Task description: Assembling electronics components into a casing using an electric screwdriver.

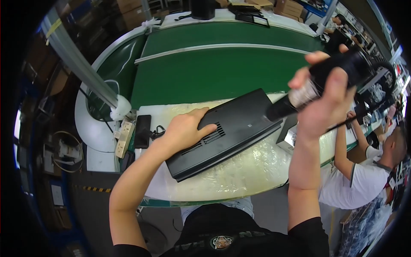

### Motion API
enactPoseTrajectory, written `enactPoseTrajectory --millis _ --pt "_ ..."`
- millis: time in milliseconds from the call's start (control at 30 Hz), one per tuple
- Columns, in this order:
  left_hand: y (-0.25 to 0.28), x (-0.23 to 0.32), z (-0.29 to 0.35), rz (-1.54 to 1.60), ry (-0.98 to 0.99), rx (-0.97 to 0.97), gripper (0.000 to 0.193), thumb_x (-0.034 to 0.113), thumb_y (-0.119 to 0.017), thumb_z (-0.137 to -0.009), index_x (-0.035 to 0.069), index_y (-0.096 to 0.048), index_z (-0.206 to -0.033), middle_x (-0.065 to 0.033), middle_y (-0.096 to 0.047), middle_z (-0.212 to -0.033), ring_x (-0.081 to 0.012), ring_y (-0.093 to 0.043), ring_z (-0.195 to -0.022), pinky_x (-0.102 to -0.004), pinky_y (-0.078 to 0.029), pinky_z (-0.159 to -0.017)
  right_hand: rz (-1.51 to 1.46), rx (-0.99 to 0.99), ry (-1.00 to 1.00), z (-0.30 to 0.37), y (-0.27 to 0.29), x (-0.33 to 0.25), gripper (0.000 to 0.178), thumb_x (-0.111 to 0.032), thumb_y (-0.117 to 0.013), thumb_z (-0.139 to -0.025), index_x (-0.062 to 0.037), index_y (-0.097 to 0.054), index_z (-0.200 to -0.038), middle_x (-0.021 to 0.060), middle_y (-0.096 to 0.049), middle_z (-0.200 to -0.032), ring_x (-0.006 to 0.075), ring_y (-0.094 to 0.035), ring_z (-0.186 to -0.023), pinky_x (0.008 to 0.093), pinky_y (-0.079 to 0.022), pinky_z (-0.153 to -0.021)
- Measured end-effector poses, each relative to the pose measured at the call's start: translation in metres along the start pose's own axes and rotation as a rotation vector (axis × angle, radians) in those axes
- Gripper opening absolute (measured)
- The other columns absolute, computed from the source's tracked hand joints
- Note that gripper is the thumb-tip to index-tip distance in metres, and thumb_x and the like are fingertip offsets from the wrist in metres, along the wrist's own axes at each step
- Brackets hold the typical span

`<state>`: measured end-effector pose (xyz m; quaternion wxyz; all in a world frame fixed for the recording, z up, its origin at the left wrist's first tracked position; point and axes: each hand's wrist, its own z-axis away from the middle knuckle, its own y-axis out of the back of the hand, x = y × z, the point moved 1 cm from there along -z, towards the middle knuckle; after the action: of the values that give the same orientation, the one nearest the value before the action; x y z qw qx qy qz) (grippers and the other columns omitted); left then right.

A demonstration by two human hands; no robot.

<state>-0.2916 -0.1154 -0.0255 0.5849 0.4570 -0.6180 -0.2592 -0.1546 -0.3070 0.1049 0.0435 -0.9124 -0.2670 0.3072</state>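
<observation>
A flat black device housing (246, 113) with vent slots lies at a slant on the plastic-wrapped pad before me. My left hand (184, 130) grips its far left part, the thumb across the top beside the vents and the other fingers at the far edge. In my right hand (323, 107) is a black electric screwdriver (304, 93) with a pale band, tilted so that its nose points down to the left. That nose is over the housing's right end. Motion blurs the tool, and I cannot tell whether its tip touches the surface.
A dark phone (142, 130) and a power strip (124, 139) lie left of the pad. A small open box (289, 139) stands at the right. Beyond runs a green conveyor belt (214, 70); a metal post (77, 60) rises at left. A co-worker (364, 180) sits at right.
</observation>
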Motion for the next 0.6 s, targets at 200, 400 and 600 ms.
enactPoseTrajectory --millis 200,400,600 --pt "-0.003 -0.008 0.004 0.033 -0.003 0.046 0.05 0.039 -0.065 -0.083 -0.002 -0.059 -0.113 -0.0205 -0.064 -0.103 -0.0362 -0.062 -0.091 -0.0415 -0.05 -0.081 -0.112 -0.122 0.014 0.005 -0.082 0.033 0.027 -0.02 -0.052 -0.094 0.0002 -0.04 -0.108 0.0152 -0.063 -0.087 0.0166 -0.057 -0.05 0.0252 -0.046 -0.045" --pt "-0.008 -0.011 0.005 0.051 -0.003 0.082 0.052 0.038 -0.069 -0.08 0.001 -0.06 -0.115 -0.0191 -0.065 -0.104 -0.0351 -0.063 -0.09 -0.0396 -0.05 -0.08 -0.095 -0.203 0.033 0.009 -0.098 0.048 0.024 -0.013 -0.053 -0.092 0.0 -0.04 -0.106 0.0145 -0.063 -0.086 0.0152 -0.056 -0.05 0.0264 -0.047 -0.047" --pt "-0.005 -0.011 0.004 0.07 -0.023 0.057 0.049 0.036 -0.067 -0.082 -0.001 -0.059 -0.112 -0.0187 -0.065 -0.102 -0.0356 -0.063 -0.086 -0.041 -0.05 -0.077 -0.092 -0.237 -0.019 0.02 -0.103 0.067 0.023 -0.012 -0.054 -0.092 0.0002 -0.04 -0.106 0.0144 -0.062 -0.086 0.0146 -0.056 -0.051 0.0261 -0.047 -0.047"
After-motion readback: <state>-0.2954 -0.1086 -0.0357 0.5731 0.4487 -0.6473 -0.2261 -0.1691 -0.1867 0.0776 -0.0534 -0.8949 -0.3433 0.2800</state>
